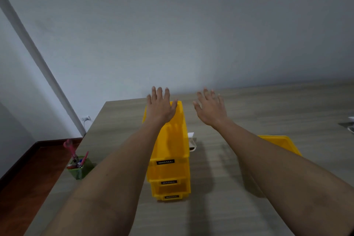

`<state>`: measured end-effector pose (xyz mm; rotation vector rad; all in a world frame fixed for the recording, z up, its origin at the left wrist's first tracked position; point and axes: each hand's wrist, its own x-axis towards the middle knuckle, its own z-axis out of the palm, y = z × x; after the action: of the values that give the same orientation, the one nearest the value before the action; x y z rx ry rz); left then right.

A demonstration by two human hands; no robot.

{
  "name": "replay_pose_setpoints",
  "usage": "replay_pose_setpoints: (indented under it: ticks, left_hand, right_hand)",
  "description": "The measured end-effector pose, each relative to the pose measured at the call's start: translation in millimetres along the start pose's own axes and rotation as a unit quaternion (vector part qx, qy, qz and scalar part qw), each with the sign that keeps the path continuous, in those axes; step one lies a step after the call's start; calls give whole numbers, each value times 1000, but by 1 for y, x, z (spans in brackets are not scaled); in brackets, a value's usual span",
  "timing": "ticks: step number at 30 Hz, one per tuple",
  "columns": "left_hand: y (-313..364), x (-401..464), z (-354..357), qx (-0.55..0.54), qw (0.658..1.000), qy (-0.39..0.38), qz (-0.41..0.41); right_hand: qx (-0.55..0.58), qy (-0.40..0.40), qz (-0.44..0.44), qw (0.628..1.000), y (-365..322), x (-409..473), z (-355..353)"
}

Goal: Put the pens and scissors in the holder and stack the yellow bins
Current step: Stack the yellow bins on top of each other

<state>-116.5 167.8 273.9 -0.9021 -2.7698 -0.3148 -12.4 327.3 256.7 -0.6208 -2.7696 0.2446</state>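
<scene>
Three yellow bins (171, 159) stand stacked at the middle of the wooden table, each with a dark label on its front. My left hand (160, 106) hovers over the far end of the top bin, fingers spread, holding nothing. My right hand (210, 108) is raised to the right of the stack, also spread and holding nothing. Another yellow bin (279, 143) lies to the right, partly hidden behind my right forearm. A green holder (80, 168) near the table's left edge holds pink-handled scissors (70, 148) and pens (83, 159).
The grey-brown table (268, 113) runs to a pale wall behind. A small white object (192, 142) lies just right of the stack. White items (350, 124) sit at the far right edge. The left table edge drops to a reddish floor (28, 178).
</scene>
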Motion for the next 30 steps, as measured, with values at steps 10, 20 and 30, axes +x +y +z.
replay_pose_setpoints:
  ticks: [10,20,30]
  left_hand:
    - [170,7,49,-31,997,-47,48]
    - [309,-29,165,-43,985,-155,64]
    - [358,-74,247,-222,936,-271,-37]
  right_hand:
    - [-36,-6,90,995,184,-37,-30]
    - [-23,-117,172,978,354,-107,3]
    - [154,-193,255,935,392,-156,69]
